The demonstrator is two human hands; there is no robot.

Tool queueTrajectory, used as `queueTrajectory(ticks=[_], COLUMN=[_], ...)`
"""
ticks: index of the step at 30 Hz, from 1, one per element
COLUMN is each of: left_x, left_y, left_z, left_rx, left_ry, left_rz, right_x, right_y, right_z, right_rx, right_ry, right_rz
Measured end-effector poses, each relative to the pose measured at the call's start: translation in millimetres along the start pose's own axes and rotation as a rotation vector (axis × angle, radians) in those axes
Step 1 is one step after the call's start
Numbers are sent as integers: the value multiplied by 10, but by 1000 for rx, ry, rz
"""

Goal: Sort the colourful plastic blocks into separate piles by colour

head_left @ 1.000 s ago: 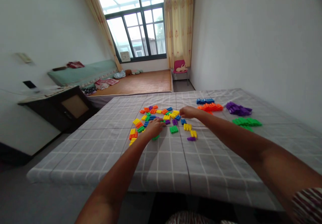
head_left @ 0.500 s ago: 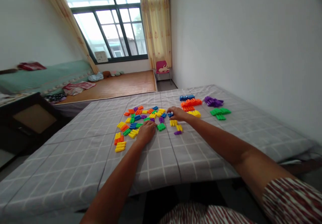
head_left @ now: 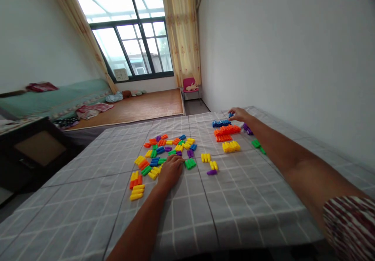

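My right hand (head_left: pixel 239 115) pinches a blue plastic block (head_left: pixel 231 115) just past the right end of a row of blue blocks (head_left: pixel 222 124). In front of that row lie rows of orange blocks (head_left: pixel 227 130) and a yellow group (head_left: pixel 231 147). Purple blocks (head_left: pixel 247 129) and green blocks (head_left: pixel 256 144) are partly hidden by my right forearm. My left hand (head_left: pixel 172 168) rests low over the table at the edge of a mixed spread of coloured blocks (head_left: pixel 161 150), fingers loosely extended. Its fingertips are close to a green block (head_left: pixel 190 163), and it hides some pieces.
Yellow blocks (head_left: pixel 206 158) and a purple block (head_left: pixel 211 172) lie apart in the middle of the checked grey cloth (head_left: pixel 181 218). A white wall (head_left: pixel 281 50) borders the right side. A dark cabinet (head_left: pixel 29 151) stands left; a pink chair (head_left: pixel 191 85) is beyond the table.
My right hand has moved away and to the right, from beside the mixed blocks to the blue row, carrying the blue block. My left hand stays about where it was. The view has tilted up slightly.
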State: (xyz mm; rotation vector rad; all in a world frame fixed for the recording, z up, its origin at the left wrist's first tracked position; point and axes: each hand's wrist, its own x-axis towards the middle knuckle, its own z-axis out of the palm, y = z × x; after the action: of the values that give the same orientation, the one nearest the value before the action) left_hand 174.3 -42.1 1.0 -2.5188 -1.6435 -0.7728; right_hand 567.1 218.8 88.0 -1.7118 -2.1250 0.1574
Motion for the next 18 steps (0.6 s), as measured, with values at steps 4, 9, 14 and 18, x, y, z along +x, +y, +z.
queueTrajectory(ticks=[4, 9, 14, 18], left_x=[8, -7, -27, 25], left_y=[-13, -20, 22, -15], left_z=[-26, -13, 27, -6], left_rx=[-21, -16, -85, -267], left_ry=[2, 2, 47, 236], left_rz=[3, -23, -65, -155], right_x=[344, 537, 543, 438], right_y=[311, 271, 164, -39], right_z=[150, 462, 488, 391], right_rx=[-85, -135, -156, -180], right_ry=[-97, -239, -279, -212], right_rz=[44, -29, -68, -121])
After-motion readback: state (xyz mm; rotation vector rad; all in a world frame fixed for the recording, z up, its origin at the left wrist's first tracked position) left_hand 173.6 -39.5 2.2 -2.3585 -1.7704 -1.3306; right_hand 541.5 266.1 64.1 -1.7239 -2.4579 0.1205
